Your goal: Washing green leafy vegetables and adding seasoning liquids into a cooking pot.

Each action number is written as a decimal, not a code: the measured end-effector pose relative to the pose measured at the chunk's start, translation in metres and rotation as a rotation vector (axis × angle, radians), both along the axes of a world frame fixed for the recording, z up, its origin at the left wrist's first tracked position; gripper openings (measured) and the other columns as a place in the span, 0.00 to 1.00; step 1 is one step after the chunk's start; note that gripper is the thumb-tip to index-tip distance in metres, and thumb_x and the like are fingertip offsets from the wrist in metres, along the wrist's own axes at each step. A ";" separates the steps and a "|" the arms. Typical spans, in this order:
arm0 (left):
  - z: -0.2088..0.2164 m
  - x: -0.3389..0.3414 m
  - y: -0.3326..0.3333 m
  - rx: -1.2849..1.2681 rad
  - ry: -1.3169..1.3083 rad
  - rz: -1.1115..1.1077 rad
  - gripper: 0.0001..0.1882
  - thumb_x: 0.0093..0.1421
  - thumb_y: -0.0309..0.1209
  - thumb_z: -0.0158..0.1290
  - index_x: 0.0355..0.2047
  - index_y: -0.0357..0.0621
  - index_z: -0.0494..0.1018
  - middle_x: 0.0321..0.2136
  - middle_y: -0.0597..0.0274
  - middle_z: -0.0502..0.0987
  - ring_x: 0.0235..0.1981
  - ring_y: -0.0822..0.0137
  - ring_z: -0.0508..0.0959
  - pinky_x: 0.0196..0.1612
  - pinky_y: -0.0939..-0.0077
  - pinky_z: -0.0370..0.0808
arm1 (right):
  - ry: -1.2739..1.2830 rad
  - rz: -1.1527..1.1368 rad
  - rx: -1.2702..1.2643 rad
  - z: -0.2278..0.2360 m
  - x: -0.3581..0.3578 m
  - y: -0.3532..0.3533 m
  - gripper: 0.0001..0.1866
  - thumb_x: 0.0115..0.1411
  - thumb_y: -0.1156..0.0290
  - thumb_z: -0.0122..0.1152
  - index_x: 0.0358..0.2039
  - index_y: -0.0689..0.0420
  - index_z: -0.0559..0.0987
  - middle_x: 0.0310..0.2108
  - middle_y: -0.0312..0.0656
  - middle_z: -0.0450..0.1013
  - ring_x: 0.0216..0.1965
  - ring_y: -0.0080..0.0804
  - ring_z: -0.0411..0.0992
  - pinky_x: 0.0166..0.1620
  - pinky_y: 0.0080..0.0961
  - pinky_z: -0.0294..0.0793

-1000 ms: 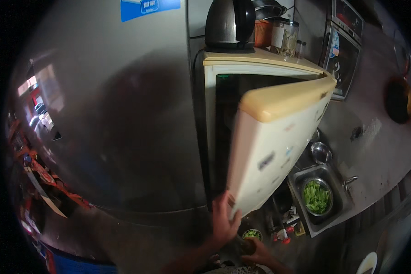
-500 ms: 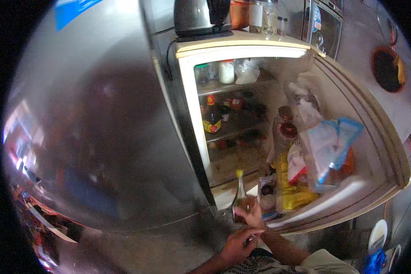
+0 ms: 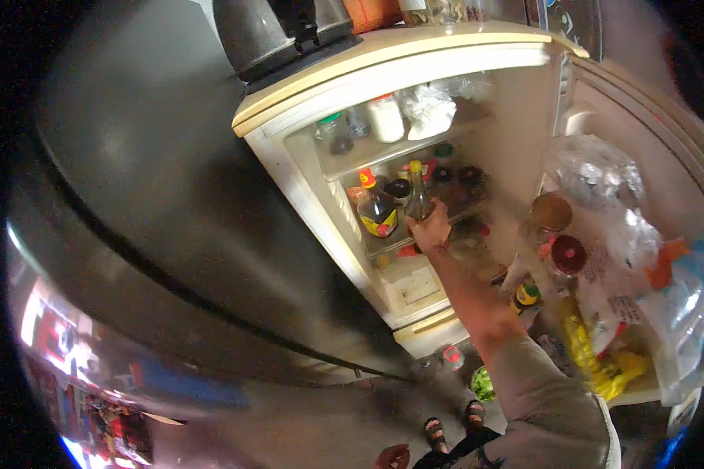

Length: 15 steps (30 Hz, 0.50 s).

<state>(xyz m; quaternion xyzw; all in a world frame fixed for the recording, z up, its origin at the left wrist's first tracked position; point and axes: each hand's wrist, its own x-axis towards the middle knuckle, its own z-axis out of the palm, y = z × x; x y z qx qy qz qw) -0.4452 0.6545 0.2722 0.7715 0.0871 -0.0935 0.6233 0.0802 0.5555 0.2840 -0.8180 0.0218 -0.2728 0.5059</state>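
Note:
My right hand [image 3: 432, 225] is closed around a glass bottle [image 3: 419, 191] with a yellow cap, held upright inside the open fridge at the middle shelf. Just left of it stands a dark sauce bottle [image 3: 378, 209] with a red-yellow cap and a yellow label. Behind and beside the held bottle are several dark-lidded jars [image 3: 469, 174], partly in shadow. Whether the bottle's base rests on the shelf cannot be seen, since my fingers cover it. My left hand does not show clearly in this view.
The top shelf holds a white jar [image 3: 386, 119] and a plastic bag [image 3: 430, 112]. To the right, the fridge door [image 3: 641, 109] stands open, its racks packed with jars and bags. A kettle [image 3: 285, 35] sits on top. A green round thing [image 3: 483, 384] lies on the floor.
My right hand has carried the bottle from low by the door up into the fridge's middle shelf. My left hand has dropped away from the right wrist. The view has shifted closer.

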 end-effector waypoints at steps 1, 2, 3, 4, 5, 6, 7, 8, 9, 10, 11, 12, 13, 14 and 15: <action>-0.010 -0.015 0.002 0.011 0.005 -0.004 0.18 0.72 0.35 0.48 0.58 0.43 0.70 0.47 0.60 0.78 0.43 0.58 0.77 0.45 0.60 0.76 | -0.020 -0.027 -0.025 0.000 0.013 -0.001 0.46 0.41 0.59 0.80 0.58 0.58 0.67 0.52 0.51 0.72 0.54 0.52 0.72 0.55 0.45 0.73; -0.019 -0.031 0.003 0.160 -0.010 0.006 0.18 0.72 0.35 0.48 0.58 0.43 0.71 0.47 0.60 0.78 0.43 0.59 0.77 0.46 0.61 0.75 | -0.036 -0.054 -0.048 0.000 0.023 0.002 0.45 0.41 0.59 0.79 0.58 0.58 0.67 0.51 0.51 0.72 0.54 0.51 0.71 0.54 0.45 0.73; -0.029 -0.046 0.002 0.308 -0.025 0.015 0.17 0.72 0.35 0.48 0.57 0.43 0.71 0.48 0.60 0.78 0.43 0.60 0.77 0.47 0.63 0.75 | -0.027 -0.055 -0.036 -0.002 0.029 0.005 0.45 0.41 0.59 0.79 0.58 0.58 0.67 0.51 0.51 0.72 0.54 0.51 0.71 0.54 0.45 0.73; -0.038 -0.061 0.000 0.455 -0.039 0.025 0.17 0.72 0.35 0.49 0.57 0.43 0.71 0.48 0.60 0.77 0.43 0.61 0.77 0.48 0.64 0.75 | 0.013 -0.058 -0.074 -0.005 0.034 0.009 0.44 0.41 0.58 0.79 0.57 0.58 0.67 0.51 0.51 0.72 0.54 0.52 0.71 0.54 0.46 0.72; -0.046 -0.073 -0.002 0.601 -0.055 0.027 0.16 0.72 0.35 0.49 0.56 0.43 0.72 0.49 0.60 0.77 0.43 0.62 0.77 0.49 0.65 0.74 | 0.053 -0.065 -0.112 -0.008 0.038 0.011 0.44 0.41 0.58 0.79 0.56 0.58 0.67 0.50 0.51 0.71 0.54 0.52 0.70 0.54 0.46 0.72; -0.052 -0.083 -0.003 0.744 -0.071 0.023 0.16 0.72 0.35 0.49 0.56 0.44 0.72 0.49 0.61 0.77 0.43 0.63 0.77 0.50 0.67 0.74 | 0.067 -0.074 -0.104 -0.007 0.041 0.017 0.44 0.41 0.58 0.79 0.56 0.58 0.67 0.50 0.51 0.71 0.54 0.52 0.70 0.54 0.46 0.72; -0.055 -0.090 -0.004 0.749 -0.063 0.004 0.16 0.72 0.35 0.49 0.56 0.44 0.72 0.49 0.61 0.77 0.43 0.63 0.77 0.50 0.67 0.74 | 0.196 -0.062 -0.170 -0.002 0.043 0.026 0.45 0.41 0.58 0.79 0.57 0.58 0.66 0.50 0.52 0.71 0.54 0.53 0.70 0.54 0.47 0.72; -0.056 -0.098 -0.006 0.729 -0.037 -0.002 0.16 0.71 0.34 0.50 0.56 0.42 0.72 0.49 0.61 0.77 0.44 0.63 0.77 0.50 0.68 0.74 | 0.327 -0.052 -0.236 0.002 0.045 0.033 0.45 0.41 0.58 0.79 0.57 0.58 0.65 0.50 0.53 0.70 0.54 0.54 0.70 0.54 0.48 0.71; -0.060 -0.100 -0.012 0.692 -0.026 -0.030 0.17 0.70 0.34 0.51 0.56 0.41 0.72 0.49 0.61 0.77 0.45 0.63 0.77 0.51 0.69 0.74 | 0.274 0.013 -0.149 -0.003 0.057 0.020 0.46 0.41 0.57 0.79 0.57 0.59 0.63 0.51 0.54 0.68 0.53 0.54 0.70 0.54 0.49 0.71; -0.061 -0.102 -0.016 0.654 -0.006 -0.058 0.17 0.69 0.33 0.52 0.55 0.39 0.72 0.50 0.61 0.77 0.46 0.64 0.77 0.51 0.71 0.74 | 0.156 -0.084 -0.189 -0.006 0.060 0.014 0.46 0.42 0.57 0.78 0.56 0.61 0.62 0.51 0.56 0.67 0.52 0.53 0.70 0.54 0.48 0.72; -0.052 -0.103 -0.023 0.633 -0.004 -0.110 0.17 0.69 0.33 0.52 0.55 0.39 0.72 0.50 0.61 0.77 0.46 0.64 0.77 0.51 0.71 0.74 | 0.208 -0.047 -0.149 -0.008 0.066 0.000 0.45 0.43 0.59 0.78 0.56 0.63 0.63 0.52 0.59 0.66 0.53 0.55 0.69 0.55 0.47 0.71; -0.034 -0.105 -0.034 0.467 0.131 -0.081 0.17 0.69 0.32 0.53 0.55 0.38 0.72 0.50 0.60 0.77 0.47 0.63 0.77 0.52 0.70 0.74 | 0.248 -0.011 -0.066 -0.011 0.061 -0.007 0.46 0.44 0.61 0.76 0.58 0.65 0.62 0.53 0.62 0.64 0.54 0.58 0.67 0.57 0.46 0.69; -0.014 -0.106 -0.045 0.315 0.278 -0.015 0.17 0.68 0.31 0.54 0.55 0.37 0.72 0.50 0.59 0.77 0.47 0.63 0.77 0.53 0.70 0.73 | 0.189 -0.039 -0.058 -0.013 0.039 0.011 0.45 0.46 0.63 0.74 0.59 0.66 0.60 0.54 0.66 0.62 0.55 0.62 0.65 0.59 0.48 0.67; 0.000 -0.099 -0.054 0.161 0.422 0.049 0.17 0.68 0.30 0.54 0.55 0.37 0.72 0.50 0.59 0.77 0.48 0.62 0.77 0.54 0.70 0.72 | 0.177 0.086 -0.003 -0.024 0.004 0.013 0.43 0.49 0.65 0.71 0.60 0.67 0.60 0.54 0.66 0.63 0.57 0.64 0.63 0.60 0.49 0.66; -0.020 -0.056 -0.044 0.261 0.243 0.103 0.12 0.66 0.28 0.55 0.49 0.39 0.75 0.44 0.58 0.79 0.43 0.63 0.79 0.49 0.69 0.75 | 0.076 0.115 0.026 -0.043 -0.023 0.005 0.41 0.50 0.67 0.70 0.61 0.67 0.60 0.54 0.65 0.63 0.58 0.63 0.62 0.60 0.49 0.65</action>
